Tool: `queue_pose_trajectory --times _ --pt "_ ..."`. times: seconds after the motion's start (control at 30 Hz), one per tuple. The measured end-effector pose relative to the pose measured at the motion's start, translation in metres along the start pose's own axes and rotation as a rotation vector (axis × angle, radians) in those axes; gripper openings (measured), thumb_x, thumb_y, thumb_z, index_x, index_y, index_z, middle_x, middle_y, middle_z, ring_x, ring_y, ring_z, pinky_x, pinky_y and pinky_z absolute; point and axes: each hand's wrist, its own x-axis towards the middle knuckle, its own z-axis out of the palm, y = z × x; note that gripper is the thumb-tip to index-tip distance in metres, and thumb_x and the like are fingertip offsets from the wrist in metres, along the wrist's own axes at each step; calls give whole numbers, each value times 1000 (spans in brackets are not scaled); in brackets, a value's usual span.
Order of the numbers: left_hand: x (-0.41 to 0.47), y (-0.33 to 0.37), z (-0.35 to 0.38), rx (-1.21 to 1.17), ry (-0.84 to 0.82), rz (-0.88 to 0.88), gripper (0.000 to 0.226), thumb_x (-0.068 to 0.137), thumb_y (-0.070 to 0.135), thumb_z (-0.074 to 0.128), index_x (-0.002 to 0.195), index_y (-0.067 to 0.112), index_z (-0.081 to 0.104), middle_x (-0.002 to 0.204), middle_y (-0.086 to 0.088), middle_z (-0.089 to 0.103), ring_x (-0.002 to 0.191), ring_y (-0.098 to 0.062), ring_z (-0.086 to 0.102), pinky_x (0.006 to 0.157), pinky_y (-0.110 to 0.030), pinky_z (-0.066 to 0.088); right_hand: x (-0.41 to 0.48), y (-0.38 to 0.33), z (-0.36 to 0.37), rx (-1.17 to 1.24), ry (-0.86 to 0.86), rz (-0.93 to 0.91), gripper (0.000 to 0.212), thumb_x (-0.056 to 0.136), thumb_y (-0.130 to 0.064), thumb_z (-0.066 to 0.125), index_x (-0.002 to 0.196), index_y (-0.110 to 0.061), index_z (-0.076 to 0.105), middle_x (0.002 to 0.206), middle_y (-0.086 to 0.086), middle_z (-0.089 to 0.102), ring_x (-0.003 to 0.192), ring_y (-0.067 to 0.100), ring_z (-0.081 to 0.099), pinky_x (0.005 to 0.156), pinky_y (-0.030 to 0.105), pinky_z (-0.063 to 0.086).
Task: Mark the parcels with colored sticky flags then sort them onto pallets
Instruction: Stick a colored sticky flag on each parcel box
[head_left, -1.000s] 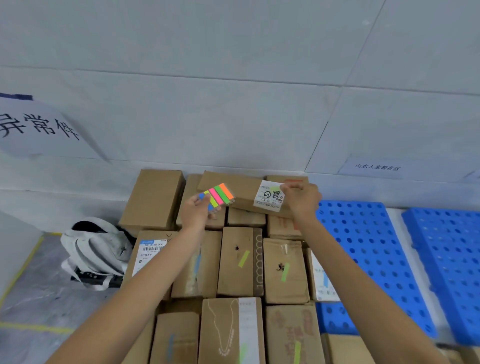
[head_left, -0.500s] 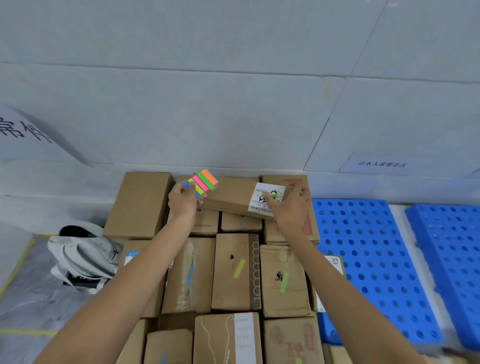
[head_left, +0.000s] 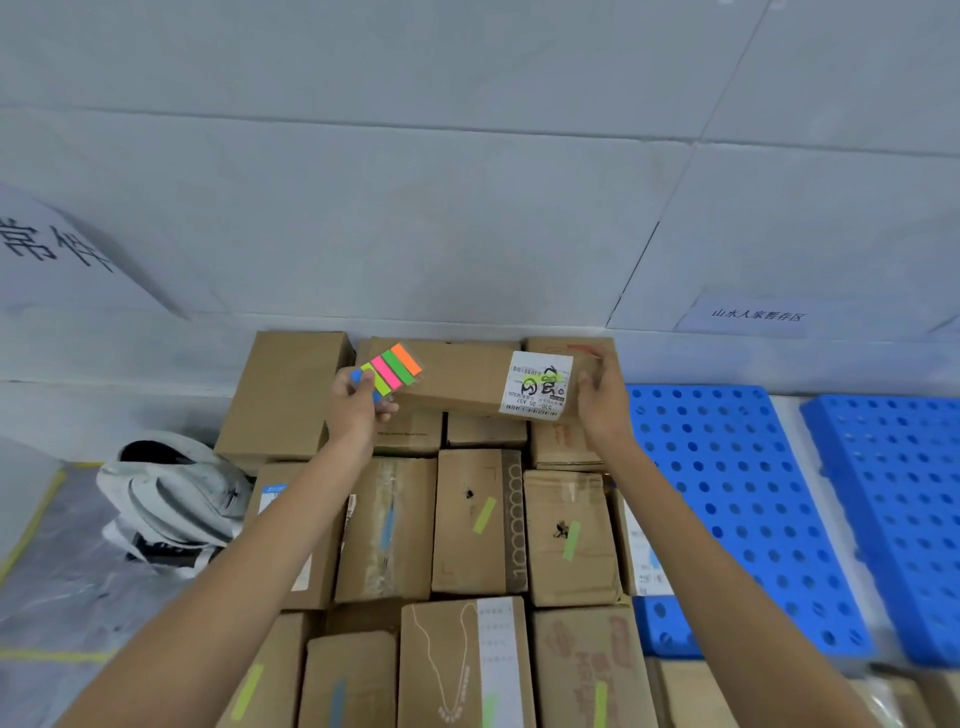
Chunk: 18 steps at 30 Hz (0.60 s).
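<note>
Parcel (head_left: 457, 379): we see it held up over the back row of the stack (head_left: 478, 519), lying crosswise, with its white label (head_left: 537, 384) at the right end.
Right hand (head_left: 602, 400): fingers curled round the parcel's right end, gripping it.
Left hand (head_left: 358, 410): pinches the flag pad (head_left: 389, 369) at the parcel's left end; it may also be propping the parcel.
Stack: several boxes carry green or blue flags, and our forearms hide parts of them.
Pallets (head_left: 727, 493): two blue ones, right of the stack.
Bag (head_left: 166, 499): grey, on the floor to the left.
</note>
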Motion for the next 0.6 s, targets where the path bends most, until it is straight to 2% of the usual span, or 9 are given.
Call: queue_pose_trajectory --times 0.07,0.17,0.27,0.33,0.43,0.5,0.57,0.6 --pt "-17 6 -17 4 -15 11 12 100 22 42 108 13 45 72 -6 55 35 -1 53 40 -13 43 -12 -7 -9 12 -18 0 42 92 -6 37 123 -33 44 128 -1 52 115 19 53 94 48 48" --pt "-46 4 -49 31 -35 -1 11 100 21 42 108 14 45 67 -8 53 33 -1 51 40 -14 41 -43 -13 -22 30 -86 27 48 94 -1 36 133 -27 39 139 0 43 123 15 43 102 39 42" --pt "-74 -9 -79 92 -37 -41 11 100 19 42 108 12 46 66 -8 53 33 -1 51 50 -21 41 -79 -6 -28 21 -169 43 48 95 1 36 138 -19 36 145 2 35 132 18 35 110 37 33" --pt "-88 -21 -93 149 -46 -53 14 100 19 42 108 9 47 67 -8 54 33 -2 51 51 -22 42 -102 0 -30 13 -219 65 47 95 3 35 138 -18 37 139 1 38 124 17 41 101 29 37" --pt "-98 -36 -106 225 -46 -65 24 100 17 43 119 3 47 70 -9 54 31 -2 51 38 -14 43 -124 17 -31 5 -252 129 48 96 1 34 138 -20 38 124 1 48 104 17 51 87 30 47" --pt "-103 -42 -110 258 -71 -105 30 99 16 43 127 4 44 73 -9 56 32 -3 52 36 -13 43 -130 31 -33 -44 -265 136 48 95 0 36 139 -21 39 107 2 57 90 17 56 77 27 49" --pt "-108 -45 -111 285 -115 -163 34 99 17 45 131 8 42 77 -9 58 37 -6 55 38 -14 46 -135 41 -35 -103 -276 148 47 95 -2 37 138 -20 40 84 0 57 70 10 51 60 18 41" --pt "-110 -46 -111 301 -138 -176 36 99 18 45 133 9 42 78 -9 59 42 -8 56 40 -14 48 -138 43 -35 -126 -276 149 46 95 -4 38 139 -20 40 79 -2 55 67 8 49 57 17 39"
